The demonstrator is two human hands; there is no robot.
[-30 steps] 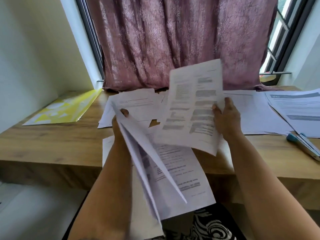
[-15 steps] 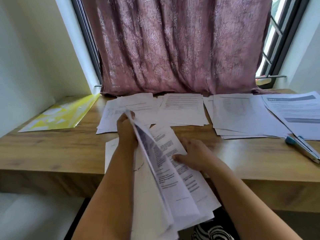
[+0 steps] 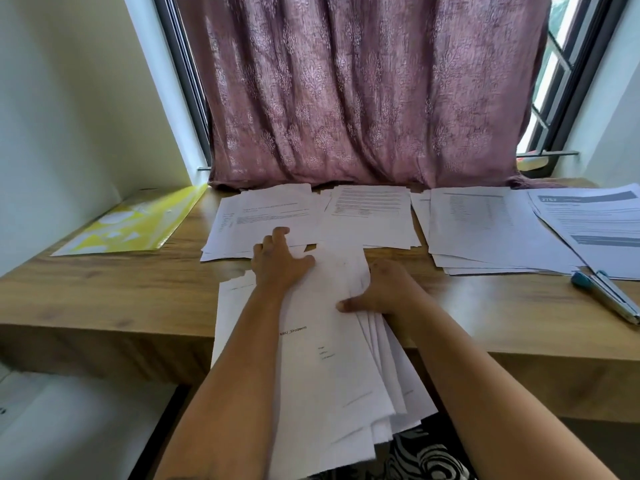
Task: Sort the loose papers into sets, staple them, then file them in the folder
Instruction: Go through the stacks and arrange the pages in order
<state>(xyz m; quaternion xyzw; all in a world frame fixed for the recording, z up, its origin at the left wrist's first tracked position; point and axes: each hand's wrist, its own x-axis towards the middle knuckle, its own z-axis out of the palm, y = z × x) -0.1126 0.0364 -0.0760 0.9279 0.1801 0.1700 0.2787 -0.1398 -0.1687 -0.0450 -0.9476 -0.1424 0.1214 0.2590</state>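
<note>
Change: my lifted sheaf has come flat onto the loose stack point(image 3: 322, 358) at 6 o'clock.
Left hand point(image 3: 277, 261): flat, pressing it.
Right hand point(image 3: 384, 292): gripping fanned edges; sorting continues.
Folder point(image 3: 135, 223): 10 o'clock.

soft daylight from window point(image 3: 554, 81); edges bowed, slight blur.
</note>
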